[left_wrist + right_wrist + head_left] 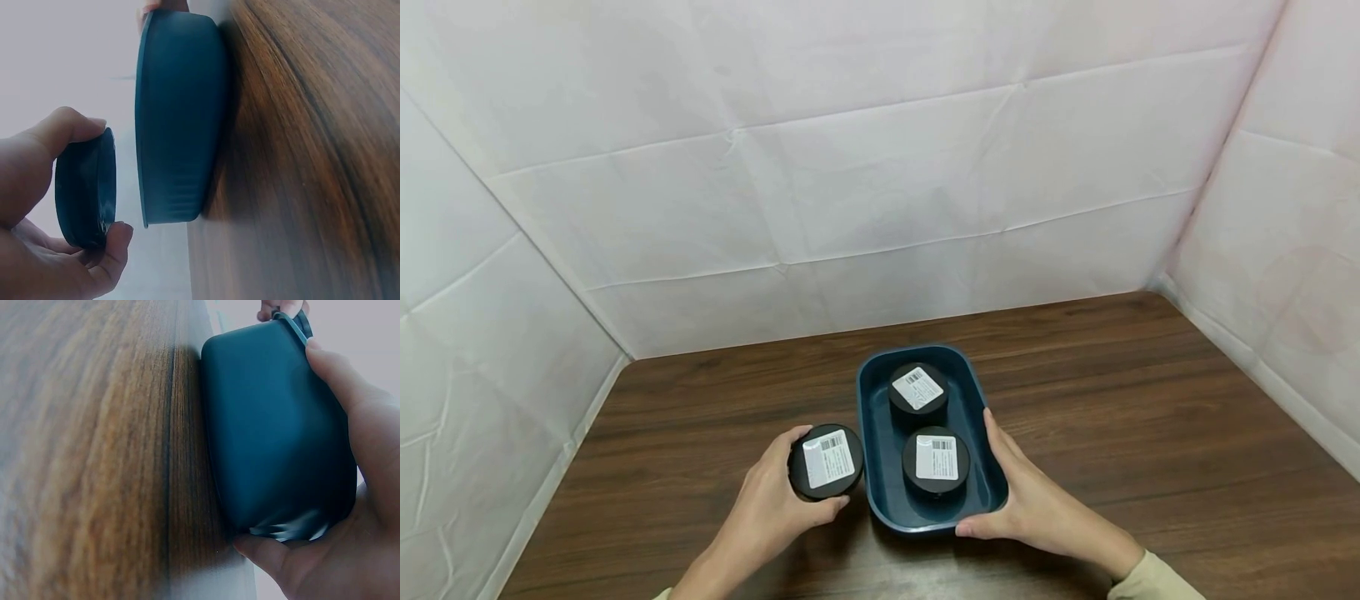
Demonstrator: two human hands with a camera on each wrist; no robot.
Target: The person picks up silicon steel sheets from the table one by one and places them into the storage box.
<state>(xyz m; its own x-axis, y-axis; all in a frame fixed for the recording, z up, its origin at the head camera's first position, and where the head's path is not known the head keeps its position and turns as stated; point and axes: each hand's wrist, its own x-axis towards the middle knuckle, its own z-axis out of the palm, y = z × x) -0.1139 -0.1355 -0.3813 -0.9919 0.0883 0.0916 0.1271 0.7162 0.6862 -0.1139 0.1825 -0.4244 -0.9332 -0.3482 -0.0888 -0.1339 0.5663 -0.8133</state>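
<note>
My left hand [775, 492] grips a round black container [842, 479] with a white barcode label on top, its thumb and fingers around the side. In the left wrist view this container [84, 187] is held above the table, level with the tray's rim. My right hand [1022, 492] holds the near right corner of a dark blue rectangular tray [871, 392], thumb at the front edge and fingers along the right side. Two similar black containers, a far one [910, 410] and a near one [925, 483], stand inside the tray, labels up.
The tray sits on a dark wooden table [1112, 400], its wall [181, 112] rising steeply in the left wrist view. White sheeting [865, 192] hangs behind the table and on both sides.
</note>
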